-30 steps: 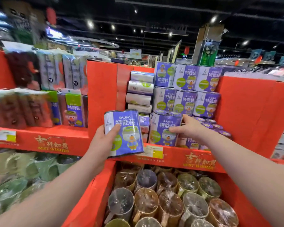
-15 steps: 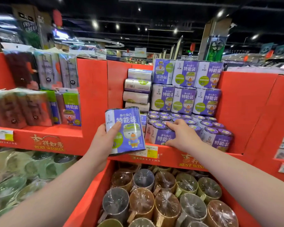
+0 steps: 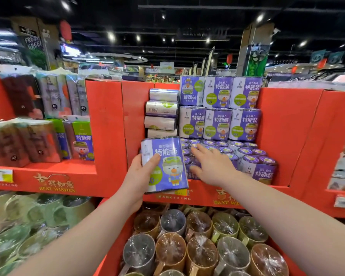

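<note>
Moved: right hand (image 3: 211,166), fingers now spread flat over shelved packs (image 3: 264,172). Left hand (image 3: 138,176) grips purple pack (image 3: 165,162) before red shelf lip (image 3: 108,184). Recommended: clear gap, seat upright, label outward.

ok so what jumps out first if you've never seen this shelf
The purple pack with the cartoon mascot, gripped by the left hand at centre, stands out against the bright red display stand. Beside it the right hand reaches, fingers spread, over matching packs stacked in the stand; plastic-wrapped mugs fill the bin below.
</note>
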Available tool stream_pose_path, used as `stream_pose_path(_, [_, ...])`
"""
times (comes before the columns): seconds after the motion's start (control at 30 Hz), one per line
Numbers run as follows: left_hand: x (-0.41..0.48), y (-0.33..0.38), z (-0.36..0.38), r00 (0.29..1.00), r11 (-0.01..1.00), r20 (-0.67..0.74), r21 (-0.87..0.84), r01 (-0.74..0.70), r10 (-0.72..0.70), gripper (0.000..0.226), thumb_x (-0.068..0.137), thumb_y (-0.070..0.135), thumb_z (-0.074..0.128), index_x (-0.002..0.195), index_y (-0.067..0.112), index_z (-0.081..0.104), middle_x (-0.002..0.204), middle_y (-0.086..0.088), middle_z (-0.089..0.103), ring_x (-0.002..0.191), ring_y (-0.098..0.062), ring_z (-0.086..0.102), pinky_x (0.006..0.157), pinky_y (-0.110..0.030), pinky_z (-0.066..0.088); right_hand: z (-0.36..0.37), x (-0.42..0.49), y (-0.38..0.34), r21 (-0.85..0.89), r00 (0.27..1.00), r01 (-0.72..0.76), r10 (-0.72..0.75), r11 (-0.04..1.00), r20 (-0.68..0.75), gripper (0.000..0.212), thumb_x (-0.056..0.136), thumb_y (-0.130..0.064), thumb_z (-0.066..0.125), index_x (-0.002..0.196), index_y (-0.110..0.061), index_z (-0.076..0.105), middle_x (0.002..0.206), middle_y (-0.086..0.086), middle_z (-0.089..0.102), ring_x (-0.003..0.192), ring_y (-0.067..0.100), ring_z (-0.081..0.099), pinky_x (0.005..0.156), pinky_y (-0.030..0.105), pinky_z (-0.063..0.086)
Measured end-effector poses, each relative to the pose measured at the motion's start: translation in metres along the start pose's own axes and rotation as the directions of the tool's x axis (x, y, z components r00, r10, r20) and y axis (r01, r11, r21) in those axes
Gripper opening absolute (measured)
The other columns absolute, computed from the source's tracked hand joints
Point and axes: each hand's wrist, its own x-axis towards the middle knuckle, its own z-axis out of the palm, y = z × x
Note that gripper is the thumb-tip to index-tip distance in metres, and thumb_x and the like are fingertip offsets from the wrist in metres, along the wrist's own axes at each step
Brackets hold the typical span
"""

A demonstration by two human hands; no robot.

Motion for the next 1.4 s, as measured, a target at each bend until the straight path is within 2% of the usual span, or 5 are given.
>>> stream_pose_path(0.17, [0.003, 0.011, 0.038, 0.988, 0.999, 0.149, 0.016, -0.031, 0.029, 0.03, 0.094, 0.021, 0.059, 0.123, 0.014, 0.055, 0.114, -0.01, 0.07, 0.099, -0.026, 0.069, 0.086, -0.041, 0.056, -0.036, -0.003, 0.01, 0.94, 0.994, -0.098, 0.079, 0.328, 0.076, 0.076, 0.082, -0.063, 0.055, 0.146, -0.03, 0.033, 0.148, -0.009, 0.039, 0.134, 0.019, 0.042, 0.111, 0.042, 0.036])
stream_pose_path(0.33, [0.019, 0.009, 0.076, 0.947, 0.957, 0.31, 0.241, -0.162, 0.082, 0.058, 0.083, 0.042, 0.069, 0.135, 0.027, 0.049, 0.131, -0.001, 0.058, 0.113, -0.02, 0.062, 0.097, -0.041, 0.051, -0.057, -0.012, 0.057, 0.856, 0.991, -0.024, 0.124, 0.517, -0.047, 0.077, 0.079, -0.025, 0.077, 0.145, -0.03, 0.039, 0.14, -0.011, 0.045, 0.113, 0.006, 0.055, 0.08, 0.019, 0.045])
stream_pose_path(0.5, [0.042, 0.003, 0.07, 0.951, 0.239, 0.282, 0.922, -0.305, 0.127, 0.089, 0.074, 0.063, 0.068, 0.149, 0.034, 0.029, 0.156, -0.006, 0.02, 0.143, -0.027, 0.022, 0.115, -0.04, 0.026, -0.058, -0.014, 0.102, 0.868, 0.973, -0.095, 0.229, 0.488, -0.023, 0.06, 0.077, -0.01, 0.078, 0.132, -0.015, 0.054, 0.112, 0.003, 0.064, 0.069, 0.001, 0.062, 0.063, 0.017, 0.048])
stream_pose_path(0.93, [0.05, -0.017, 0.053, 0.954, 0.363, 0.298, 0.889, -0.28, 0.005, 0.076, 0.08, 0.042, 0.072, 0.146, 0.037, 0.034, 0.162, -0.003, 0.005, 0.146, -0.023, 0.022, 0.111, -0.032, 0.027, 0.002, -0.015, 0.107, 0.216, 0.998, 0.046, -0.037, 0.975, -0.047, 0.088, 0.075, -0.061, 0.066, 0.148, -0.025, 0.033, 0.158, -0.003, 0.021, 0.145, 0.024, 0.019, 0.116, 0.04, 0.022])
stream_pose_path(1.4, [0.045, -0.02, 0.062, 0.969, 0.305, 0.245, 0.922, -0.239, 0.019, 0.071, 0.079, 0.044, 0.07, 0.141, 0.042, 0.034, 0.161, 0.0, 0.005, 0.14, -0.028, 0.034, 0.105, -0.036, 0.035, -0.004, -0.01, 0.099, -0.097, 0.959, -0.026, 0.052, 0.995, 0.278, 0.086, 0.09, -0.066, 0.041, 0.155, -0.026, 0.001, 0.162, -0.007, -0.003, 0.149, 0.022, 0.007, 0.116, 0.048, 0.024])
